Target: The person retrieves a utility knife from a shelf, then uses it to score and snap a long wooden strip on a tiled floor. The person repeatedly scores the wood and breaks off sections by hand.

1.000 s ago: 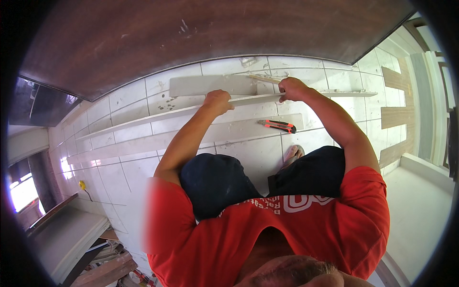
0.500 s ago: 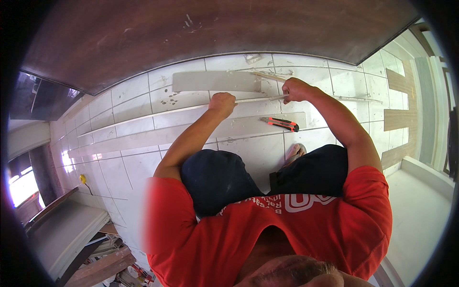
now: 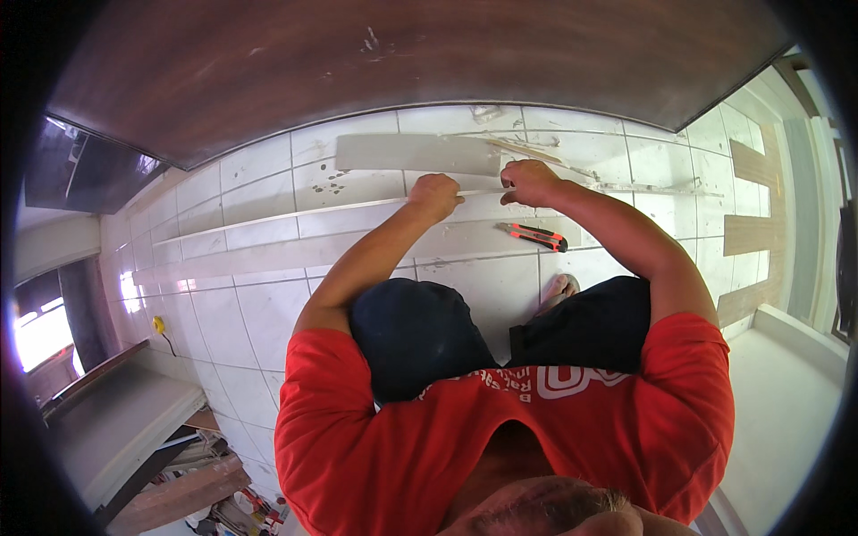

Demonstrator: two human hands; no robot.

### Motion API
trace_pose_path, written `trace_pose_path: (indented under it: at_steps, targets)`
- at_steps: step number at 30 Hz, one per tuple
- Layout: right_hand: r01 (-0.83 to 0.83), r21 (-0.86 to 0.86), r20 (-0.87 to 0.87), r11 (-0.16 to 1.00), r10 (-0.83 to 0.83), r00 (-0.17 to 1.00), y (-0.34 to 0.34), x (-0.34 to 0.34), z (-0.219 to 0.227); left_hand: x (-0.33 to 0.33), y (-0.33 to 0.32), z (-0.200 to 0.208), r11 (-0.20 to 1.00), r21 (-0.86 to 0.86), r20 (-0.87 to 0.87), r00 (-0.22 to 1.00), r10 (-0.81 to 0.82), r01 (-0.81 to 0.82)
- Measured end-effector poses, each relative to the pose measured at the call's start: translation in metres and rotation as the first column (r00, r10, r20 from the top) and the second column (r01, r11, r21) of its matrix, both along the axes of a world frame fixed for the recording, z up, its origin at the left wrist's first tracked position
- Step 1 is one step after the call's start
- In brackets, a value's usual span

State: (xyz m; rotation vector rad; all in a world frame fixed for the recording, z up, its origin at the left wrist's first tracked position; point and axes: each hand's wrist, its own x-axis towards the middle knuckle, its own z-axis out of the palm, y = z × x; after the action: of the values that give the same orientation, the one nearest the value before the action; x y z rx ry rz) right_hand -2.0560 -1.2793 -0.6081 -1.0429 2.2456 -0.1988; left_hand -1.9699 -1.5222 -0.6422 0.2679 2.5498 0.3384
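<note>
Fingers curled, my left hand (image 3: 435,197) grips a long thin white strip (image 3: 349,208) that stretches away to the left just above the tiled floor. A short way to its right, my right hand (image 3: 529,183) pinches the same strip, index finger and thumb on either side of it; the exact contact is small. Below that hand, a red and black utility knife (image 3: 534,236) lies on a long pale board (image 3: 268,254). Beyond my hands rests a shorter grey-white board (image 3: 420,154). Thin offcut slivers (image 3: 527,148) are scattered beside its right end.
A large dark brown panel (image 3: 402,54) spans the far side. Notched wood-look planks (image 3: 749,234) lie at the right, with a white tray-like piece (image 3: 786,375) nearer. At the left are a yellow tape measure (image 3: 159,325) and a pile of scraps and tools (image 3: 201,487).
My right hand has slid left along the strip, closer to my left hand. The whole view has shifted slightly, and the slivers beyond my right hand show more fully.
</note>
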Motion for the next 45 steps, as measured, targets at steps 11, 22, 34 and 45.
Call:
trace_pose_path:
  at_steps: [11, 22, 34, 45]
  targets:
    - [0.022, 0.016, -0.075, 1.000, -0.021, 0.997, 0.012, -0.001, -0.005, -0.004, -0.007, 0.011, 1.000, -0.011, -0.018, 1.000, 0.017, -0.017]
    - [0.019, -0.028, 0.017, 0.999, -0.019, 1.000, 0.015, -0.009, -0.010, 0.013, -0.003, -0.002, 1.000, 0.014, -0.091, 0.996, 0.011, -0.010]
    - [0.046, 0.025, 0.026, 0.999, -0.047, 0.999, 0.014, -0.001, -0.008, 0.017, -0.003, -0.012, 1.000, 0.002, -0.106, 0.994, -0.024, 0.025]
    - [0.069, 0.074, 0.045, 0.995, -0.072, 0.996, 0.052, -0.036, -0.006, 0.001, -0.004, 0.000, 0.999, -0.010, -0.026, 0.998, 0.049, -0.049]
